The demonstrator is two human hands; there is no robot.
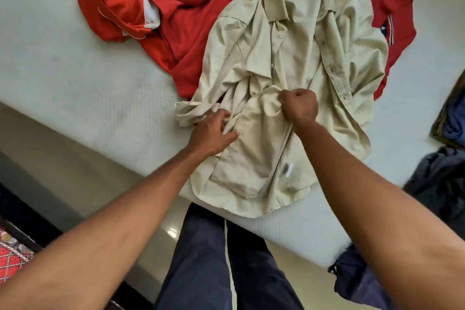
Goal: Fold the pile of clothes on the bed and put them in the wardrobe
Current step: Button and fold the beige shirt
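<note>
Under both my hands lies the shirt [289, 40], beige, spread on the bed [75, 83] with its collar away from me and its hem at the near edge. My right hand [299, 106] is balled into a fist with a bunch of the front panel caught in it. My left hand [214, 133], just to its left, lies spread on the cloth with fingers lightly bent against the crumpled sleeve [196, 111], gripping nothing that I can see. Beyond the left hand a red top [176, 20] lies partly under the shirt, and dark clothes [442, 178] sit off to the right of my right hand. I judge I'm squaring the shirt before the first fold. To do it well, I should pin with the left, draw the bunch out flat with the right, lay the sleeve straight across, and smooth wrinkles outward before creasing. No wardrobe is in sight.
</note>
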